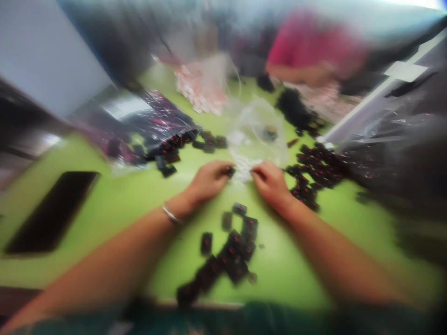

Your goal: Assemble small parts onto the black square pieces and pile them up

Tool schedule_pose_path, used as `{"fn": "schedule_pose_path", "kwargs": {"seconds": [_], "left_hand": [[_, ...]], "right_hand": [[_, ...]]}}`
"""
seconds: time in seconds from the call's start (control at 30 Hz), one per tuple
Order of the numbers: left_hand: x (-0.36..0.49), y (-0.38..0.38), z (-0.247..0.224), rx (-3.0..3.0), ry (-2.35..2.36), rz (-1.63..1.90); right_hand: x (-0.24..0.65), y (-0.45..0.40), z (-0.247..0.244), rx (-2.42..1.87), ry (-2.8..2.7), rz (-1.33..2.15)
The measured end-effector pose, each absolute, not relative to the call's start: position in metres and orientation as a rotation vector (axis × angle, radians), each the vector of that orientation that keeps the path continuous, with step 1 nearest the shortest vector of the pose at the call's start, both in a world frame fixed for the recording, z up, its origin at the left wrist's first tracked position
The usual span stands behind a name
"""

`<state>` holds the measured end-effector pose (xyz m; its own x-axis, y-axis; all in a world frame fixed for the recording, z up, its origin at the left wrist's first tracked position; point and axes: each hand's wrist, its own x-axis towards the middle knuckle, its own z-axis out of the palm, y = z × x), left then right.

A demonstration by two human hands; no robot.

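Note:
My left hand, with a silver bangle on its wrist, is closed on a small black piece. Opposite it, my right hand has thumb and fingertips pinched at the edge of a small pile of white pieces; what it holds, if anything, is too blurred to tell. The white pile lies between the hands, by a clear plastic bag. Nearer to me, black blocks with red marks are scattered on the green table.
A dark phone-like slab lies at the left. More black blocks are heaped at the right, others beside plastic-wrapped packs. Pinkish-white pieces sit further back. Across the table is a person in a pink top.

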<state>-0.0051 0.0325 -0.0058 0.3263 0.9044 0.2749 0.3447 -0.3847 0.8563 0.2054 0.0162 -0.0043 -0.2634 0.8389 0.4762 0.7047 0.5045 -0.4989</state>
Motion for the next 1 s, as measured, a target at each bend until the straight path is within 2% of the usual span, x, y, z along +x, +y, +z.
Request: {"fn": "schedule_pose_path", "kwargs": {"seconds": [0.17,0.47,0.6,0.77,1.0], "left_hand": [[-0.009,0.038,-0.002,1.375,1.041,1.177],[-0.004,0.033,0.003,1.055,0.938,1.124],[-0.003,0.028,0.006,0.932,0.830,0.989],[-0.004,0.026,0.003,0.937,0.725,0.846],[-0.001,0.022,0.000,0.989,0.680,0.776]], "right_hand": [[0.198,0.007,0.001,-1.244,-2.363,0.162],[0.179,0.006,-0.006,-1.446,-2.542,-0.089],[0.183,0.005,-0.003,-1.330,-2.447,0.061],[0.186,0.001,0.007,-1.105,-2.035,0.389],[0.183,-0.003,0.008,-1.071,-1.892,0.561]]}}
